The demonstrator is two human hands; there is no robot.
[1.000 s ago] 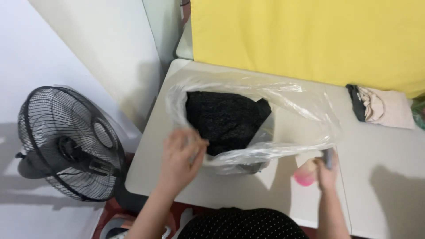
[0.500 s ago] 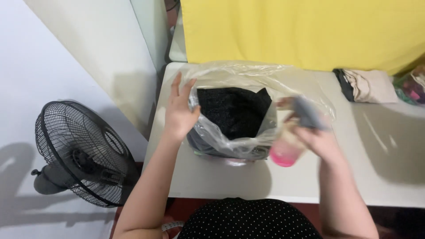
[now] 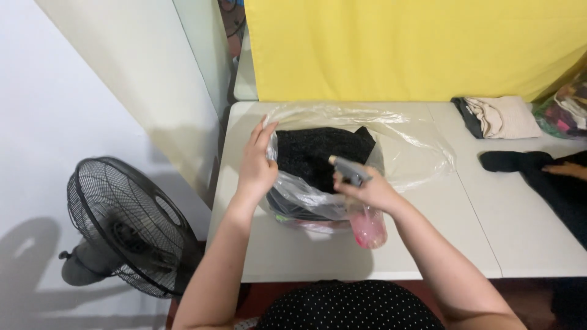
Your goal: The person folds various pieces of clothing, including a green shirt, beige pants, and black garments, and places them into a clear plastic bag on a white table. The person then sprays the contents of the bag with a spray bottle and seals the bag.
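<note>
Two hands: both at the clear plastic bag [image 3: 391, 143] in the middle of the frame, on the white surface [image 3: 428, 244].
Left hand [image 3: 257, 168]: fingers straight and spread, pressed flat against the bag's left edge; its grip encloses nothing.
Right hand [image 3: 370, 189]: grip closed around a spray bottle [image 3: 367, 223], grey nozzle pointing left at the bag.
Bottle: pink lower body shows below the hand; its neck is hidden by the fingers.
Bag contents: a black garment [image 3: 321, 153], its lower part blurred behind crinkled plastic.
Upper right: folded beige cloth [image 3: 504, 116] near the yellow sheet [image 3: 416, 49].
Right edge: dark clothing [image 3: 544, 177], cut off by the frame; another hand on it barely shows.
Lower left: black fan [image 3: 122, 226] on the floor.
</note>
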